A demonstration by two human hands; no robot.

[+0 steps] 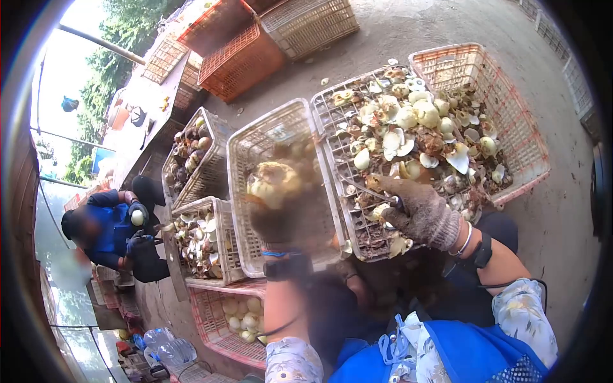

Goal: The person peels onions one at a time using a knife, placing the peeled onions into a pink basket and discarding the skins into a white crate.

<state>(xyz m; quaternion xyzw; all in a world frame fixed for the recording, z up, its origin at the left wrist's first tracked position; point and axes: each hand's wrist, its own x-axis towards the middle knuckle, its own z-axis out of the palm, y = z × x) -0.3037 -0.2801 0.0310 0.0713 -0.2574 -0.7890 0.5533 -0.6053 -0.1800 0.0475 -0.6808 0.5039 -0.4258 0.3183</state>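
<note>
The glove (pixel 421 214) is rough knit cloth, the crate (pixel 338 166) matt plastic.

right hand (pixel 421 214): brown knit glove | sleeves (pixel 523 313): floral | apron (pixel 472 351): blue | wristband (pixel 482 252): black

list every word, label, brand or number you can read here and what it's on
No text can be read in this view.
Plastic crates: bare mesh, no label or print visible.
Clear bottles at lower left: any labels too small and blurred to read.
Fruit in the left hand: motion-blurred, no sticker to be seen.
</note>
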